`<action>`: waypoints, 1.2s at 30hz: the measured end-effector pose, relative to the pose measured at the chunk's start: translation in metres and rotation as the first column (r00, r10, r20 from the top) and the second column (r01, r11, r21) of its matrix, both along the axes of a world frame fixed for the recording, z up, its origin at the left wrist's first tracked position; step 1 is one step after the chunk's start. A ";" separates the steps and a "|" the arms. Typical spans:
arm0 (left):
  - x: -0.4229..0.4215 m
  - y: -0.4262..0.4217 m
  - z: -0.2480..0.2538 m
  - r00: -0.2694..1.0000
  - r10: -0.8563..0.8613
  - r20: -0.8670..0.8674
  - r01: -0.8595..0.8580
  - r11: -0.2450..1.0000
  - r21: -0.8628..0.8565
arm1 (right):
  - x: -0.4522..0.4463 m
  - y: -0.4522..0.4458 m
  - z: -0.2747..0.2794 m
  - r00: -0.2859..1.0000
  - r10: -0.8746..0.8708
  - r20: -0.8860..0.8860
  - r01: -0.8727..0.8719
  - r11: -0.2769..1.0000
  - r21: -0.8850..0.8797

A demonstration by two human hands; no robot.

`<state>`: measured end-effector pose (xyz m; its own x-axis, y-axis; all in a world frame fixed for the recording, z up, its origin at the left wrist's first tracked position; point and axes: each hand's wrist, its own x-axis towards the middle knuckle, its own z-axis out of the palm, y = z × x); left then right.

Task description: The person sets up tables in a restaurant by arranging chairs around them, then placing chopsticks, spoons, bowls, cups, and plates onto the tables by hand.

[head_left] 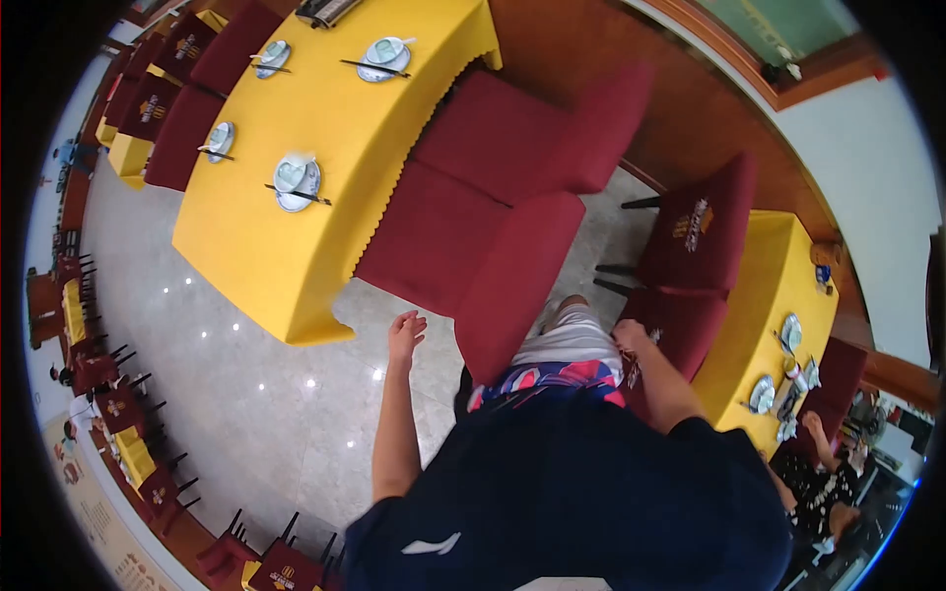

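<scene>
My left hand (405, 336) hangs in the air over the tiled floor, its fingers loosely apart with nothing in them. Just right of it is the maroon chair (517, 281) nearest my body, its back close to my legs. My right hand (629, 337) is low beside my white shorts (567, 340), at the edge of another maroon chair (680, 320). Its fingers are mostly hidden, and whether it touches that chair I cannot tell. Ahead stands a table with a yellow cloth (305, 241), set with bowls on plates (299, 184) and chopsticks.
A second maroon chair (512, 128) stands farther along the table. Behind me to the right is another yellow-clothed table (769, 286) with tableware, where a person in dark clothing (828, 492) sits. Grey tiled floor (246, 364) stretches left towards more tables and chairs.
</scene>
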<state>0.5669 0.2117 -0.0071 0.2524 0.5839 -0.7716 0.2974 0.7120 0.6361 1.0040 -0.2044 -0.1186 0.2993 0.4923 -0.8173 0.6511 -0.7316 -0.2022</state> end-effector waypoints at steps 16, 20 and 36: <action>0.413 -0.112 0.196 0.751 0.546 0.372 -0.391 0.821 -0.416 | 0.422 0.386 0.190 0.121 -0.551 -0.825 0.993 0.082 0.090; 0.499 -0.069 0.158 0.576 0.759 0.303 -0.351 0.565 -0.747 | 0.449 0.439 0.235 0.308 -0.725 -0.615 0.907 0.418 -0.039; 0.614 -0.034 0.093 0.140 0.974 -0.176 -0.906 0.054 -0.420 | 0.491 0.537 0.231 0.594 -0.508 -0.624 0.677 0.734 0.047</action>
